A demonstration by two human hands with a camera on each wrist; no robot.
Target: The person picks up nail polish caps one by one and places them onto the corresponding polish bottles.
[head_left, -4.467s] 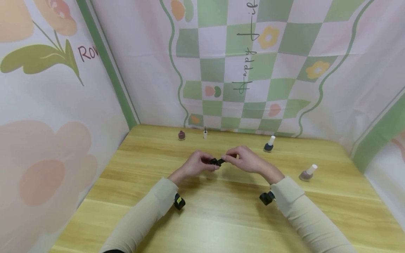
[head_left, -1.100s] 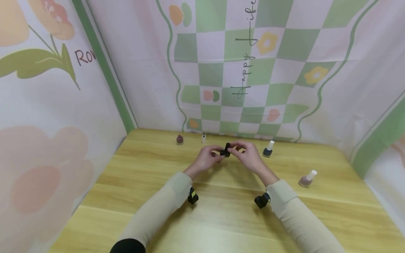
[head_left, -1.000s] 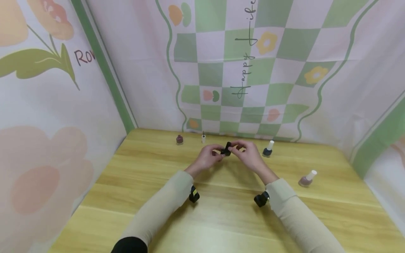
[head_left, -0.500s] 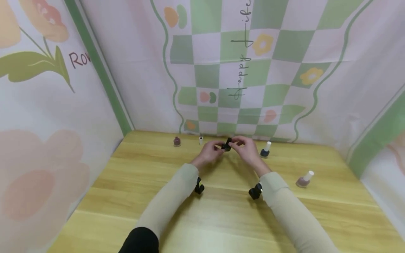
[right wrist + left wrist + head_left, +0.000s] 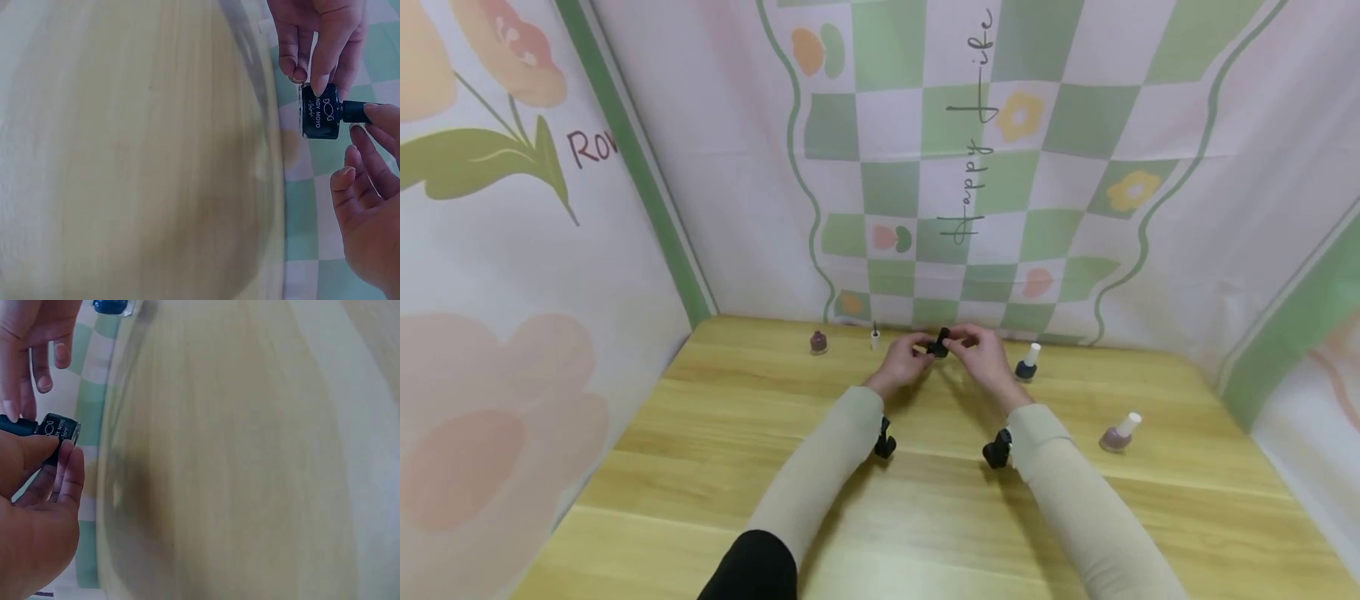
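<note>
A dark nail polish bottle with white lettering and a black cap is between my hands, near the table's back edge. My left hand grips the glass body by its sides, thumb on the front, as the left wrist view also shows. My right hand pinches the cap between thumb and index finger, its other fingers loosely bent. The cap sits on the bottle's neck in the right wrist view. In the head view the cap points up, leaning slightly right.
At the back left stand a plum polish bottle without its white cap and a white cap with its brush pointing up. A dark blue bottle and a mauve bottle, both white-capped, stand to the right on the wooden table.
Both hands have moved toward the table's back edge with the black-capped bottle. Its cap was angled sideways between the hands at first and now points up. The other bottles have stayed put.
</note>
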